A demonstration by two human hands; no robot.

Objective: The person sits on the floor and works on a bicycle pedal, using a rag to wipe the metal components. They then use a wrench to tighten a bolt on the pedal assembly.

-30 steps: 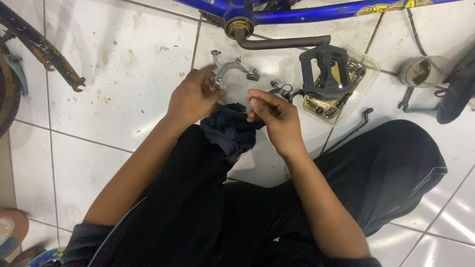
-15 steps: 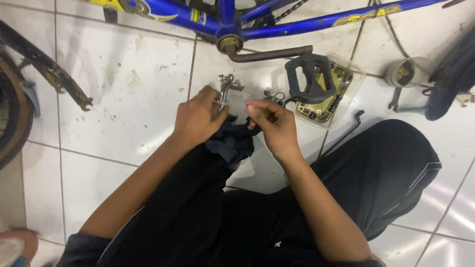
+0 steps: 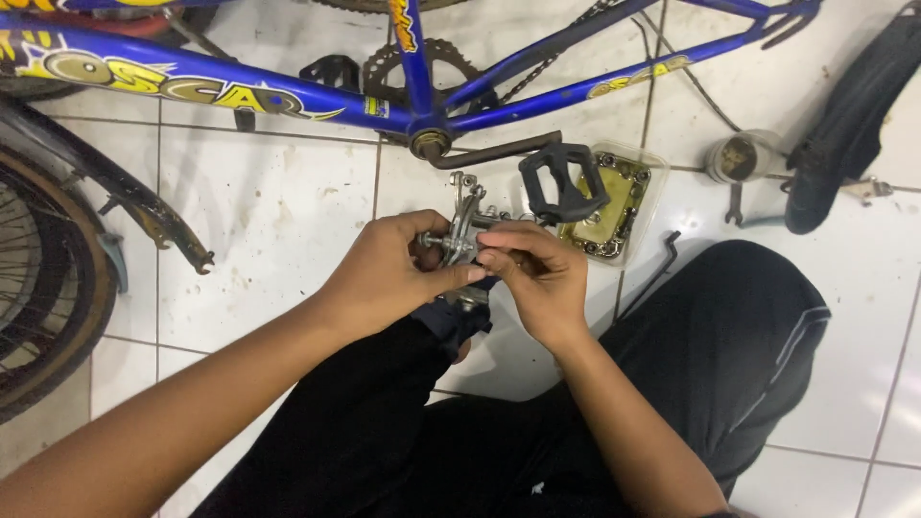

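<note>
Over the lap of the seated person in black trousers (image 3: pixel 729 355), both bare hands are meeting around a small silver metal brake caliper (image 3: pixel 463 228). The left hand (image 3: pixel 389 273) is wrapping its fingers around the near left side of the caliper, thumb pressing toward the middle, so it is closing firmly on the part. The right hand (image 3: pixel 542 278) is pinching the caliper's right side between thumb and fingertips, a narrow grip on the metal. The caliper is standing roughly upright between the two hands, its arms poking up on the far side. Just beyond it, a black plastic bicycle pedal (image 3: pixel 561 180) on a dark crank arm (image 3: pixel 494 152) is hanging from the blue bicycle frame (image 3: pixel 288 96), which is lying across the far part of the white tiled floor (image 3: pixel 278 211). Under the pedal, a clear plastic tray of small metal parts (image 3: pixel 624 201) is sitting on the tiles. Far right, a small round tin (image 3: pixel 734 158) is resting near a black mudguard (image 3: pixel 844 134). At the left edge, a bicycle wheel (image 3: pixel 38 288) is showing.
</note>
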